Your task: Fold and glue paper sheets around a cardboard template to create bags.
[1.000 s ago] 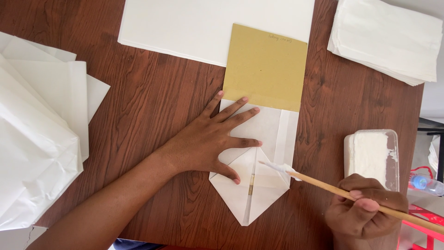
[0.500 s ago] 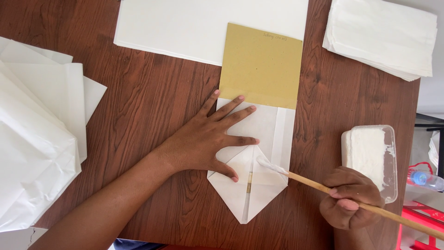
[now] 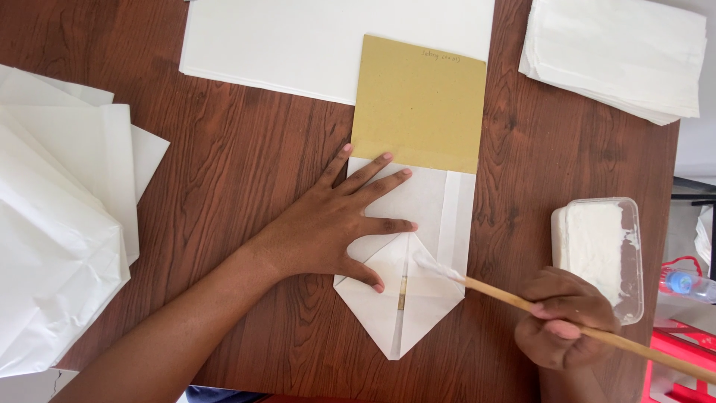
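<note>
From the head view, the left hand (image 3: 328, 231) lies flat with fingers spread on the folded white bag (image 3: 418, 261) at mid-table (image 3: 246, 164) — its top under a tan card (image 3: 419, 104) — while the right hand (image 3: 563, 321) grips a brush (image 3: 522, 297), its tip touching the bag's pointed flap, beside a glue tub (image 3: 597, 250).

- Your head camera looks almost straight down, close over the wooden table (image 3: 246, 164).
- Your left hand (image 3: 321, 231) sits mid-frame, right hand (image 3: 563, 321) at the lower right edge.
</note>
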